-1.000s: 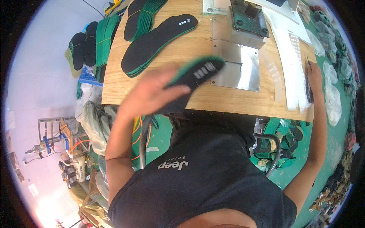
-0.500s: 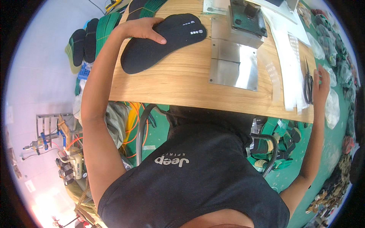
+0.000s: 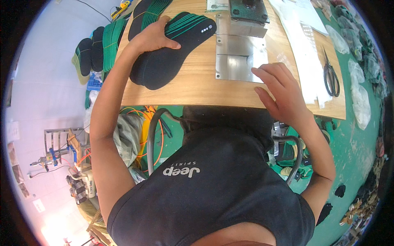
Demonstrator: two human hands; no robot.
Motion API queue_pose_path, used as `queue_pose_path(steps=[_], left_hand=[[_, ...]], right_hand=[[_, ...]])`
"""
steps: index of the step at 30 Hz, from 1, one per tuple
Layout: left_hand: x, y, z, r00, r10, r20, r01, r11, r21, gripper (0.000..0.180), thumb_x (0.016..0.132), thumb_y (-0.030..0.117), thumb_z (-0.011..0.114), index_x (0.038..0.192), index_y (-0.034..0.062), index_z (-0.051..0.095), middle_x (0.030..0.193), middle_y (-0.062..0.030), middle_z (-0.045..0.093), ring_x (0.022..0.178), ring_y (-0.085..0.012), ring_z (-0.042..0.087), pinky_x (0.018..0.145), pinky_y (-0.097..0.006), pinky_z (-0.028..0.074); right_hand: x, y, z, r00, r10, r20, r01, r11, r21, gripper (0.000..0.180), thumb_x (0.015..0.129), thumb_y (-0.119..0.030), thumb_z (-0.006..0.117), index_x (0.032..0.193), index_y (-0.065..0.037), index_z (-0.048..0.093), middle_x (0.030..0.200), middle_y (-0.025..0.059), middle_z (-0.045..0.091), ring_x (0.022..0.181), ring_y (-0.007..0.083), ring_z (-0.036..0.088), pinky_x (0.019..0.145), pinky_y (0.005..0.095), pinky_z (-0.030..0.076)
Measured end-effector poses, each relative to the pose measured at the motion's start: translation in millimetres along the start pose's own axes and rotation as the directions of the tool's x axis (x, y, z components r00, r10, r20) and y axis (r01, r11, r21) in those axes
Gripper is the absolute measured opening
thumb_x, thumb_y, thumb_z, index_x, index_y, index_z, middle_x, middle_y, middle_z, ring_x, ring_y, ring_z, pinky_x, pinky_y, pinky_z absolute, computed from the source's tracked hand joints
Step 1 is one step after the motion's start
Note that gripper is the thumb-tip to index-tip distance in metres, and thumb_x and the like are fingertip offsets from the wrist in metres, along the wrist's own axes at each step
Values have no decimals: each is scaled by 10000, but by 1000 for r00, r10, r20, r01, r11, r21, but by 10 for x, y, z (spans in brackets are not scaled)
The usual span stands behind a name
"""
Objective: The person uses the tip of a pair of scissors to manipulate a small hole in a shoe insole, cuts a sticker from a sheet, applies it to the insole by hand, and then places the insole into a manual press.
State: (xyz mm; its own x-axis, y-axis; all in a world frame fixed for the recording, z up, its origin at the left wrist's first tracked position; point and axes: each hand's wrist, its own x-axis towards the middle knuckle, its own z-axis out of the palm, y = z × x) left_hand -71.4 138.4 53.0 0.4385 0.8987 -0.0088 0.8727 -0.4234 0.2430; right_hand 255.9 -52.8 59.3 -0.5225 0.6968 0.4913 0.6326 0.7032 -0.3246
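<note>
A fanned stack of black shoe insoles with green edges lies at the left of the wooden table, small white marks at the top one's far end. My left hand grips the stack from its left side, thumb across the top and the other fingers partly hidden. Over the table's front right part hovers my right hand, fingers apart and holding nothing. Its fingertips are by the near right corner of a shiny metal plate, which has a metal block at its far end.
Black scissors lie near the table's right edge, beside white strips. Another banded bundle of insoles sits behind my left hand. More bundles stand left of the table. A chair's curved armrest is below the front edge.
My right hand has come from the scissors at the right edge inward toward the metal plate. Under my left hand the insole stack has fanned out, showing more green edges, and its near end has turned.
</note>
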Motion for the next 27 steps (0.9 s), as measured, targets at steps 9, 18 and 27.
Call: queue_pose_path(steps=[9, 18, 27], left_hand=[[-464, 216, -584, 996, 72, -55, -74, 997, -35, 946, 633, 382, 815, 1368, -40, 393, 1281, -228, 521, 1197, -315, 507, 1030, -346, 371], [-721, 110, -245, 965, 148, -217, -233, 865, -445, 738, 628, 284, 849, 1191, -50, 509, 1019, -112, 614, 928, -157, 573, 848, -281, 458], [-900, 311, -287, 900, -177, -398, -187, 669, -719, 690, 692, 204, 824, 1226, -61, 476, 1085, -148, 619, 966, -191, 615, 827, -289, 504]], right_hand=[[303, -109, 310, 998, -17, -61, 20, 999, 46, 463, 744, -50, 654, 1182, 11, 518, 1175, 177, 520, 1045, 360, 515, 898, 413, 447], [395, -613, 1169, 1000, -25, -20, 29, 958, 286, 659, 750, -192, 727, 1282, 35, 410, 1371, 235, 402, 1235, 375, 447, 1005, 448, 402], [1043, -752, 1264, 847, 532, 15, -295, 445, 845, 514, 770, -326, 766, 1063, 10, 510, 875, 139, 656, 787, 259, 656, 715, 350, 519]])
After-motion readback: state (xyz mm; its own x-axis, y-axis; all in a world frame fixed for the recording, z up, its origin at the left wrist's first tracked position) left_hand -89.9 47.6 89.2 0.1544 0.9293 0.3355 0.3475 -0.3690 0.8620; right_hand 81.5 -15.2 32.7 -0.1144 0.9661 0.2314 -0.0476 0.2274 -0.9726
